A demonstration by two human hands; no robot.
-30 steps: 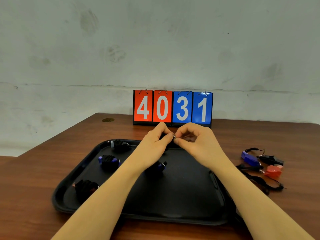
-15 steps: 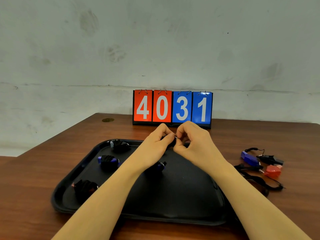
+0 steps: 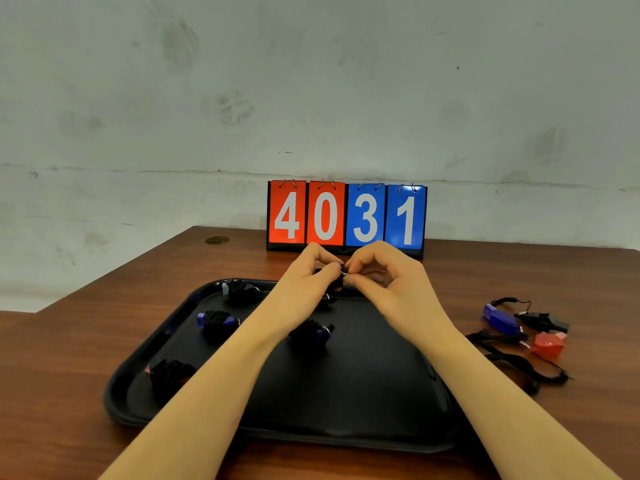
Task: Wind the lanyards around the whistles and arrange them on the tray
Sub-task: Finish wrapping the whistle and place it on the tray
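Above the far edge of the black tray (image 3: 363,403), my left hand (image 3: 311,275) and my right hand (image 3: 384,275) pinch a small black wound whistle (image 3: 341,271) with a metal ring between their fingertips; most of it is hidden by the fingers. On the tray lie several whistles wrapped in black lanyard: one at the back left (image 3: 242,291), a blue one (image 3: 216,320), a blue one under my left wrist (image 3: 317,332) and a red one at the front left (image 3: 169,372). Unwound blue (image 3: 500,317), black (image 3: 543,322) and red (image 3: 549,344) whistles lie right of the tray.
A flip scoreboard (image 3: 346,216) reading 4031 stands at the back of the wooden table (image 3: 69,358), against a grey wall. Loose black lanyards (image 3: 519,365) trail across the table by the tray's right edge. The table's left edge runs diagonally near the tray.
Both hands have risen slightly toward the scoreboard while still working the whistle between their fingertips. Everything on the tray and table has stayed put.
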